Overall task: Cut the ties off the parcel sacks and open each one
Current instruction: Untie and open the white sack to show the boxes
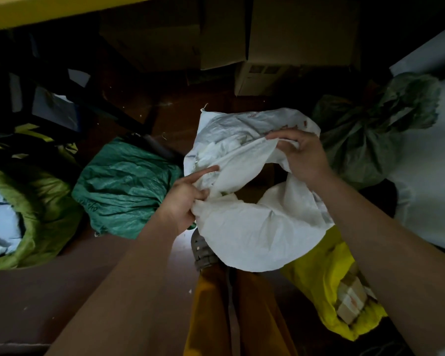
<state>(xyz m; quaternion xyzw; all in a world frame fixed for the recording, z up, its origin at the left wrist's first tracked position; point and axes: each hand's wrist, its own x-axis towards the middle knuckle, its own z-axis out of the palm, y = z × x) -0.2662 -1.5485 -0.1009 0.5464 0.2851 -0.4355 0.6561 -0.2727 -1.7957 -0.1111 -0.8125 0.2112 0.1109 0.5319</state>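
A white woven parcel sack [254,227] stands in front of me with its mouth spread wide. My left hand [188,199] grips the sack's rim at the left, fingers curled into the cloth. My right hand [298,152] pinches the far right part of the rim and holds it up. Brown parcels show through the gap in the mouth [257,186]. No tie or cutting tool is visible in either hand.
A teal sack [123,186] lies to the left and an open light-green sack [36,201] at the far left. A dark green tied sack [370,134] stands at right. An open yellow sack [332,286] with boxes sits near my legs. Cardboard boxes [293,34] stand behind.
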